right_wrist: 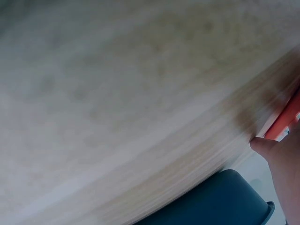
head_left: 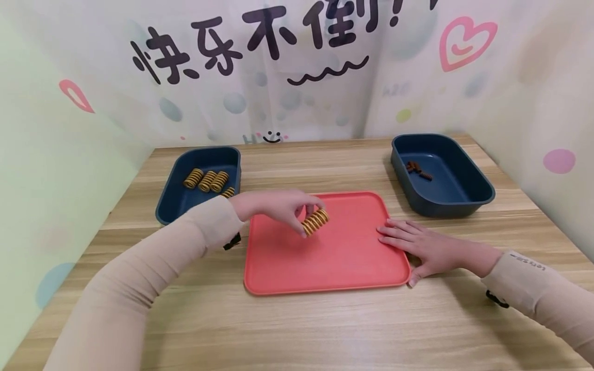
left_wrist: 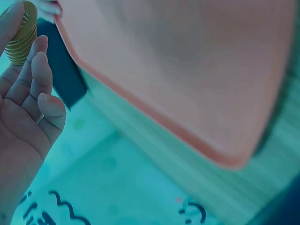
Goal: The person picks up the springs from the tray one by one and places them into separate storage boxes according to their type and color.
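Between thumb and fingers my left hand (head_left: pixel 289 207) pinches a yellow coil spring (head_left: pixel 315 222), held above the red tray (head_left: pixel 320 281). In the left wrist view the same spring (left_wrist: pixel 23 40) shows at the upper left, gripped near the fingertips, with the other fingers loosely bent. My right hand (head_left: pixel 424 246) rests on the tray's right edge, its fingers stretched over the rim and the thumb at the near right corner. The right wrist view catches only part of that hand (right_wrist: pixel 286 161) beside the red rim.
A dark blue bin (head_left: pixel 169 198) at the back left holds several yellow springs (head_left: pixel 207 181), partly behind my left forearm. Another blue bin (head_left: pixel 445 208) at the back right contains a few small brown springs (head_left: pixel 426 176). A printed cloth (head_left: pixel 297 103) hangs behind the wooden table (head_left: pixel 297 330).
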`<move>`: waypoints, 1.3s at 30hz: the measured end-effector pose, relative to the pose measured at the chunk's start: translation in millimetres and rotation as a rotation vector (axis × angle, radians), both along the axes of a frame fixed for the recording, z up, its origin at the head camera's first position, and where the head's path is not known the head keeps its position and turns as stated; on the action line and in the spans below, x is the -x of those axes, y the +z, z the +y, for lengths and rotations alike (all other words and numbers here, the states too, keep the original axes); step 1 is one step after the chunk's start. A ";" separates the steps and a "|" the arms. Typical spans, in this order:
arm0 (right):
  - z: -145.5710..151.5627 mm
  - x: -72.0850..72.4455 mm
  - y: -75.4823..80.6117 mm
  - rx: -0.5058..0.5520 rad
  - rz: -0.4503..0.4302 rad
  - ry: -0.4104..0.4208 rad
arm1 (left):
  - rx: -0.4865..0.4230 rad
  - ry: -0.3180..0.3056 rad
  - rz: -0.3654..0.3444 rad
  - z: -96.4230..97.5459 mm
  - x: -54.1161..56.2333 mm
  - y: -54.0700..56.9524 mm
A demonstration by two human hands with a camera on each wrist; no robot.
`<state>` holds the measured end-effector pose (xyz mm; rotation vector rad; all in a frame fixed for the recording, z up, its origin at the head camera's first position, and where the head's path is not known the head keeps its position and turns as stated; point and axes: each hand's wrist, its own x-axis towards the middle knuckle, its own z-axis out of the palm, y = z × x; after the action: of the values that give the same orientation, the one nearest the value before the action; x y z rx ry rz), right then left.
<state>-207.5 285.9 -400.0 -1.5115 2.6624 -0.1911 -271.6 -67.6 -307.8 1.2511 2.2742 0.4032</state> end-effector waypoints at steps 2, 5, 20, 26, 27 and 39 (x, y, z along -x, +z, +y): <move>0.5 0.4 -0.3 -0.001 0.002 0.004 | 0.004 0.017 0.001 -6.5 2.5 5.1; 0.9 1.1 -1.0 -0.002 0.005 0.009 | 0.011 0.051 -0.012 -16.3 5.6 14.1; 1.4 1.4 -2.4 -0.001 0.022 0.015 | 0.003 0.236 0.072 -76.6 27.3 44.4; -0.1 -0.8 -1.3 -0.003 0.012 0.001 | -0.011 0.300 0.126 -108.7 37.9 48.3; -0.1 -0.8 -1.2 -0.002 0.014 0.003 | -0.008 0.310 0.134 -114.3 39.4 48.4; 0.4 -0.3 -1.5 0.002 0.029 0.016 | -0.037 0.426 0.112 -161.9 44.9 43.2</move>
<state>-207.2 286.3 -401.5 -1.5481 2.6718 -0.1717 -316.6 -229.5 -264.6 0.8143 2.6412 0.5383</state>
